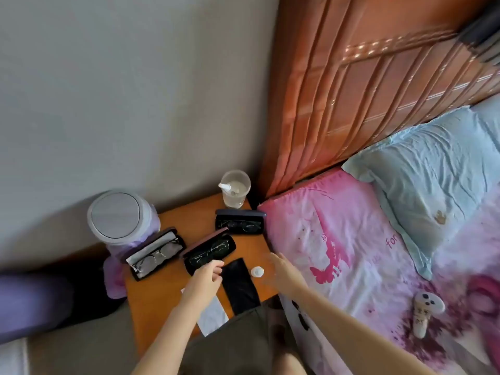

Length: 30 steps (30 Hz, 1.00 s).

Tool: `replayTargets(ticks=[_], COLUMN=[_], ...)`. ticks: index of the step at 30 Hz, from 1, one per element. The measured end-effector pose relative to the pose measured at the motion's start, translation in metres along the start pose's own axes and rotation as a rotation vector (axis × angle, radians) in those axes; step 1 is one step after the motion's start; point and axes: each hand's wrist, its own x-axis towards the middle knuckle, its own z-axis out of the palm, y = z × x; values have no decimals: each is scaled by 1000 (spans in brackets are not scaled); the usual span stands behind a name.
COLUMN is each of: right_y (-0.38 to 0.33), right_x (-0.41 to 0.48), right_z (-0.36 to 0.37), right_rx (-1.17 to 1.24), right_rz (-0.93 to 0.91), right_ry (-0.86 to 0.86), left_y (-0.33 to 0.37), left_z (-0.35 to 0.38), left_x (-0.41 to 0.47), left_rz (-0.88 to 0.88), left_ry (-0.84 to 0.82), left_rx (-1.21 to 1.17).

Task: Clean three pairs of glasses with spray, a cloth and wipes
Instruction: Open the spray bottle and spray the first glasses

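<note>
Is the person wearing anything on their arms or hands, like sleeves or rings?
No sleeves show on either arm. The left hand and right hand wear no gloves or watch; blur hides any rings.

My left hand [208,273] pointed toward 1 o'clock, its fingers loosely curled and holding nothing. My right hand [282,269] pointed toward 11 o'clock, fingers straight, blurred. My 2 forearms were bare.

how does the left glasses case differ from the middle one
The left case has a pale lining under its glasses; the middle case is black inside. The left hand is at the middle case's near edge, not the left case's. Both lie open on the nightstand, glasses inside.
</note>
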Motion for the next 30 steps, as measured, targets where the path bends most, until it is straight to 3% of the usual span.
replayTargets(ticks=[4, 8, 14, 21, 30], right_y=[12, 31, 25, 5, -5], right_x=[19, 31, 44, 63, 114], right_z=[31, 58, 42, 4, 5], right_rx=[-151, -89, 360, 529, 517], right_rz=[-67, -140, -176, -406, -709], right_ry=[47, 153, 244, 146, 7], left_y=[-5, -19, -12, 2, -14], left_z=[32, 59, 68, 61, 61], left_x=[26, 41, 59, 68, 93], left_rz=[43, 121, 330, 439, 644], left_ry=[-45, -85, -97, -7, 124], left_rx=[-37, -31, -137, -445, -428])
